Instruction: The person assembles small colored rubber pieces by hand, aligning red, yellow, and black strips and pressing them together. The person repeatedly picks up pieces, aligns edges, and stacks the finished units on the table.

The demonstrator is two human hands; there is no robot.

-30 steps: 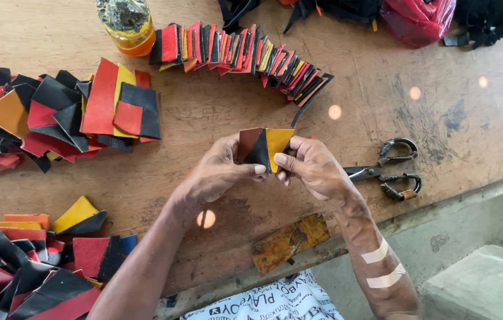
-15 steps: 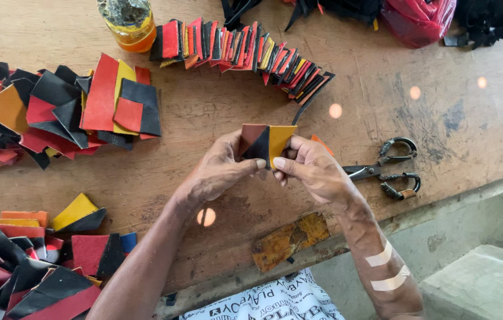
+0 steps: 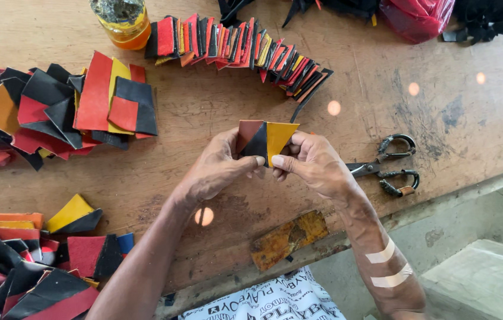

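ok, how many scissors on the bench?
1: the scissors lie on the wooden bench, just right of the right hand. More could be hidden under the scrap piles.

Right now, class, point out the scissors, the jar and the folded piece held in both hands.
scissors (image 3: 395, 169), head view, on the handle loops.
jar (image 3: 122, 21), head view, on its amber glass wall.
folded piece (image 3: 266, 137), head view, on its black and yellow middle.
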